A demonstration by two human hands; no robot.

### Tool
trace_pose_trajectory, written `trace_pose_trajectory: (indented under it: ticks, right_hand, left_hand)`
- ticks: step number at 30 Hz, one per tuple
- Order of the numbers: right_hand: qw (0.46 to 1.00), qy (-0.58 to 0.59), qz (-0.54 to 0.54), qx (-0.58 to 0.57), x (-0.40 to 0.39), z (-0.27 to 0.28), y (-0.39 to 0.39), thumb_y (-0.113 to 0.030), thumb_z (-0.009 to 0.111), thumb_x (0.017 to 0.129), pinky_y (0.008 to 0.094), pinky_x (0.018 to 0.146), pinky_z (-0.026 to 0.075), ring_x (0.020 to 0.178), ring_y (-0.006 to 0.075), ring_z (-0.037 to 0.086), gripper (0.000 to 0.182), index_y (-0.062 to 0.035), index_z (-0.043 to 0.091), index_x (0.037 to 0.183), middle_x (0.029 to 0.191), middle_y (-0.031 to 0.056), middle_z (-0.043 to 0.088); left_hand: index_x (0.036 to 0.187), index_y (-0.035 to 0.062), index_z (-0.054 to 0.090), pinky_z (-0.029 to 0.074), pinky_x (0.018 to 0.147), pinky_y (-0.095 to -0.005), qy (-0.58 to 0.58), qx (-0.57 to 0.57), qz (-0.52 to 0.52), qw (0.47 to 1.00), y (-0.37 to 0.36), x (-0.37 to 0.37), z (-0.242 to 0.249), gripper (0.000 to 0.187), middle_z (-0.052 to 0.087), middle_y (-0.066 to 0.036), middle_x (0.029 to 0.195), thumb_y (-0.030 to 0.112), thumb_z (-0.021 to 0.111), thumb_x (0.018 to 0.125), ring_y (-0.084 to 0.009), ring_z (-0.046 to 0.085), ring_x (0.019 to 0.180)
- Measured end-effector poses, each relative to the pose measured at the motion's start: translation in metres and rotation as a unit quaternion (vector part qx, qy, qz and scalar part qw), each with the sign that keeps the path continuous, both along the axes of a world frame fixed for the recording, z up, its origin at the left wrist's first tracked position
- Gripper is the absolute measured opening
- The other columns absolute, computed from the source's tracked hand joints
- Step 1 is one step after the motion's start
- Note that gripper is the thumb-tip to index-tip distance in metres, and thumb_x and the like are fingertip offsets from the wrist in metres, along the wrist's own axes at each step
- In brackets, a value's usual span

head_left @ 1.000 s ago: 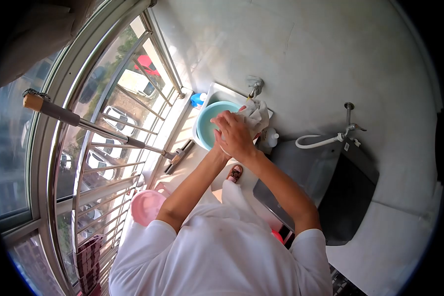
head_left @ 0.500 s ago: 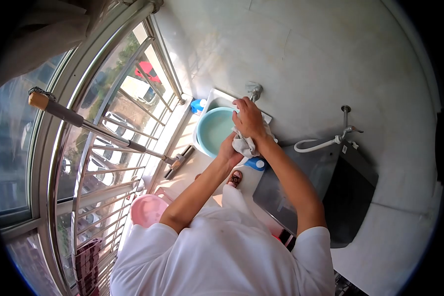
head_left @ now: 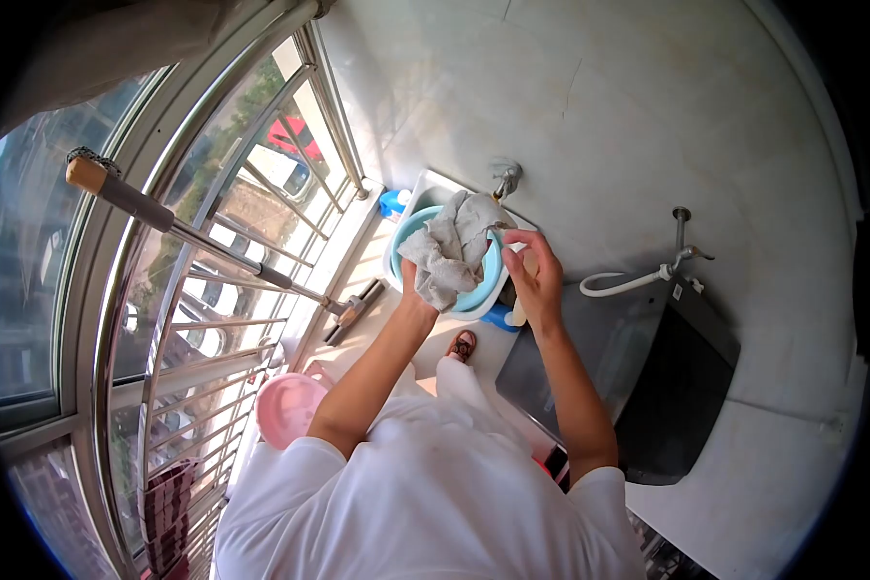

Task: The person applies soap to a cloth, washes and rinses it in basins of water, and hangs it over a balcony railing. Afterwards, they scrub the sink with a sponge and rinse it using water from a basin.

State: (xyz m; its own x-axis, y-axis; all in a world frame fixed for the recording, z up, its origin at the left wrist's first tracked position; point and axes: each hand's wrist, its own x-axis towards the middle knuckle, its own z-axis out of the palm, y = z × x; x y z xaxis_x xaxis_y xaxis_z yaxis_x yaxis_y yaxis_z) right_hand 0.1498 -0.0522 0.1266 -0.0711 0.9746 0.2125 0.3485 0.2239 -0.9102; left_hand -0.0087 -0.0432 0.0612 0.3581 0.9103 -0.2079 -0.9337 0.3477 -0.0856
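A damp-looking grey cloth (head_left: 452,246) hangs loosely bunched over the light-blue basin (head_left: 494,274), hiding most of its inside. My left hand (head_left: 414,300) grips the cloth from below at its near left end. At the right edge of the cloth, my right hand (head_left: 538,280) is curled, with the tips of its thumb and forefinger at the fabric. The basin sits in a white sink (head_left: 435,181), under a wall tap (head_left: 506,176).
Right of the sink stands a dark-topped appliance (head_left: 590,338), with a hose tap (head_left: 684,253) above it. Blue bottles stand by the sink, one at the back left (head_left: 393,203). A pink basin (head_left: 288,411) and a long-handled mop (head_left: 227,257) are beside the window rails.
The cloth was squeezed into a small twisted bundle between both hands; now it is loosened and spread over the basin. My right hand has moved away to the right and down.
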Motion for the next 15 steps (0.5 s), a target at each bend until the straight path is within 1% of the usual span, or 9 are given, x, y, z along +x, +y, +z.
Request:
trace_pose_trajectory:
  ticks: [1,3,4,7,10,11,13,14,15]
  right_hand:
    - [0.998,0.006,-0.026,0.052,-0.012,0.002,-0.001,-0.014,0.067,0.081,0.0293,0.073,0.045,0.075,0.0189,0.055,0.026,-0.0027,0.057,0.102,0.095,0.0076,0.060]
    - [0.970,-0.081,0.108,0.201,-0.051,-0.004,0.001,-0.009,0.064,0.079,0.0350,0.075,0.045,0.081,0.0281,0.054,0.026,-0.0031,0.054,0.102,0.097,0.0121,0.055]
    - [0.968,-0.122,0.093,0.199,-0.055,-0.015,0.004,-0.008,0.063,0.078,0.0368,0.076,0.045,0.083,0.0298,0.053,0.026,-0.0032,0.053,0.101,0.097,0.0128,0.054]
    - [0.953,-0.207,0.051,0.214,-0.051,-0.045,0.026,-0.006,0.061,0.076,0.0408,0.076,0.044,0.087,0.0331,0.052,0.025,-0.0034,0.051,0.099,0.097,0.0141,0.051]
    - [0.956,-0.169,0.006,0.240,-0.052,-0.045,0.035,-0.009,0.062,0.077,0.0434,0.079,0.042,0.090,0.0340,0.051,0.028,-0.0036,0.050,0.101,0.098,0.0140,0.051]
    - [0.960,-0.171,-0.013,0.222,-0.050,-0.039,0.033,-0.016,0.063,0.080,0.0450,0.087,0.039,0.100,0.0352,0.051,0.033,-0.0037,0.050,0.107,0.108,0.0151,0.053]
    - [0.961,-0.140,-0.085,0.223,-0.053,-0.032,0.028,-0.027,0.060,0.085,0.0462,0.095,0.035,0.111,0.0356,0.049,0.041,-0.0033,0.048,0.116,0.122,0.0167,0.050]
    - [0.971,-0.133,-0.076,0.183,-0.049,-0.038,0.024,-0.034,0.052,0.092,0.0456,0.103,0.031,0.122,0.0354,0.043,0.049,-0.0025,0.043,0.128,0.134,0.0190,0.044]
    - [0.973,-0.137,-0.065,0.176,-0.047,-0.034,0.021,-0.033,0.049,0.093,0.0457,0.104,0.029,0.124,0.0355,0.042,0.049,-0.0025,0.041,0.131,0.136,0.0195,0.042]
  left_hand:
    - [0.129,0.0086,0.046,0.045,0.092,-0.0455,-0.029,0.015,-0.002,0.999,-0.004,0.004,-0.009,0.045,0.054,-0.011,0.124,0.036,0.041,0.093,-0.0286,0.053,0.113]
    - [0.127,0.0087,0.047,0.046,0.092,-0.0411,-0.087,0.050,-0.013,0.995,-0.005,0.018,-0.052,0.040,0.053,-0.012,0.123,0.034,0.040,0.096,-0.0260,0.052,0.114]
    - [0.131,0.0084,0.043,0.043,0.097,-0.0363,0.139,0.157,0.073,0.975,-0.016,0.031,-0.083,0.040,0.051,-0.010,0.126,0.033,0.040,0.099,-0.0217,0.049,0.118]
    - [0.124,0.0105,0.048,0.043,0.096,-0.0405,0.144,0.041,0.008,0.989,-0.010,0.029,-0.055,0.047,0.056,-0.009,0.120,0.048,0.041,0.096,-0.0251,0.052,0.112]
    - [0.131,0.0100,0.042,0.040,0.100,-0.0368,0.168,0.033,0.009,0.985,-0.010,0.032,-0.021,0.041,0.050,-0.008,0.128,0.036,0.039,0.099,-0.0223,0.047,0.119]
    - [0.133,0.0092,0.039,0.039,0.101,-0.0356,0.168,0.024,0.001,0.985,-0.013,0.033,-0.004,0.039,0.047,-0.008,0.131,0.031,0.037,0.100,-0.0209,0.046,0.122]
    - [0.136,0.0079,0.036,0.038,0.103,-0.0364,0.160,0.080,-0.002,0.984,-0.015,0.035,0.012,0.044,0.046,-0.008,0.134,0.033,0.037,0.100,-0.0216,0.045,0.123]
    - [0.137,0.0077,0.035,0.037,0.103,-0.0361,0.151,0.103,-0.007,0.983,-0.015,0.035,0.018,0.045,0.045,-0.008,0.135,0.033,0.038,0.100,-0.0218,0.044,0.124]
    - [0.138,0.0075,0.035,0.037,0.104,-0.0359,0.143,0.121,-0.011,0.982,-0.018,0.034,0.021,0.046,0.045,-0.008,0.135,0.033,0.038,0.100,-0.0219,0.044,0.124]
